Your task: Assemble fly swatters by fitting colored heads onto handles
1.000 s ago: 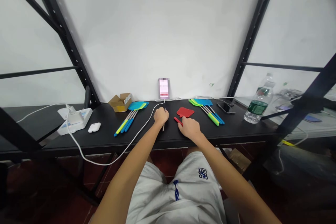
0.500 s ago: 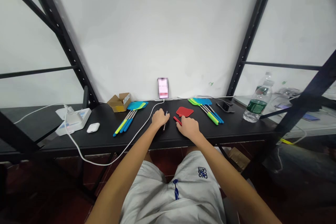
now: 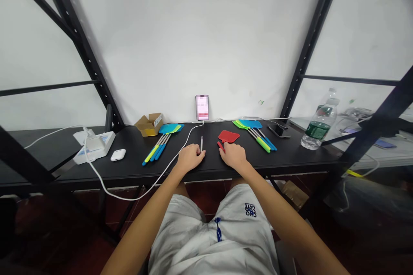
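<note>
My left hand [image 3: 190, 157] is closed at the table's front, its thumb and fingers about the lower end of a slim silver rod [image 3: 201, 142] that points toward the wall. My right hand [image 3: 234, 154] is wrapped round a red handle [image 3: 220, 145], whose end sticks out past the thumb. Just beyond those knuckles lies a red fly swatter head [image 3: 229, 136], flat on the black table [image 3: 211, 161]. Whether handle and head are joined is hidden by my right hand.
Blue and green fly swatters lie fanned at left [image 3: 161, 142] and right [image 3: 258, 134]. A lit phone [image 3: 202, 108] leans on the wall, its white cable [image 3: 161, 175] looping past my left arm. Around are an open carton [image 3: 149, 125], earbud case [image 3: 118, 155], power strip [image 3: 97, 148] and bottle [image 3: 318, 129].
My left hand has drawn back toward me and slightly left, and the silver rod now points straighter at the wall. My right hand stays on the red handle, which is turned more upright.
</note>
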### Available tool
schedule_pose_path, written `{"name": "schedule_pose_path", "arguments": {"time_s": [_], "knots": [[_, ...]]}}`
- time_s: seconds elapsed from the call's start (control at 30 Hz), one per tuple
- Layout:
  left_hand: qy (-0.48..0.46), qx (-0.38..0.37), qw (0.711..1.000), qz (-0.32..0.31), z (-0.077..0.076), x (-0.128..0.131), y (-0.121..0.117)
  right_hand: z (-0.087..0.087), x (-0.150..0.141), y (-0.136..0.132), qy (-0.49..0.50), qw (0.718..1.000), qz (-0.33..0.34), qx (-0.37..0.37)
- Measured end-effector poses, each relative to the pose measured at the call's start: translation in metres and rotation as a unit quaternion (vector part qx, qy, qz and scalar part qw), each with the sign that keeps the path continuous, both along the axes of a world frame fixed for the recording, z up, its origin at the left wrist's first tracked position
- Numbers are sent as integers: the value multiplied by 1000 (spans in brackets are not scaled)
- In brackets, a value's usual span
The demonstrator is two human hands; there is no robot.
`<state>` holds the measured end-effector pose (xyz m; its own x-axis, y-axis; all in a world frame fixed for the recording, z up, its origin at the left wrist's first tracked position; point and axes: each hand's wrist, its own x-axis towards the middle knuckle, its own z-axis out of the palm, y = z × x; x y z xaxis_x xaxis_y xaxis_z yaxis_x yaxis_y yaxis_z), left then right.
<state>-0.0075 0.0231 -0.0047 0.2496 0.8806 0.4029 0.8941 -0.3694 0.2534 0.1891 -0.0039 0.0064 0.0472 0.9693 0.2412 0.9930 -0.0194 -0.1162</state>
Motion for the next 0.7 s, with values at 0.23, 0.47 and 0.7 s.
{"name": "schedule_pose_path", "arguments": {"time_s": [0.23, 0.47, 0.7], "knots": [[-19, -12, 1000, 14, 1, -1, -1, 1, -1, -1, 0, 1000, -2, 4], [22, -35, 998, 48, 4, 3, 0, -2, 0, 1, 0, 1000, 0, 11], [18, -140, 987, 78, 22, 19, 22, -5, 0, 4, 5, 1000, 2, 12]]}}
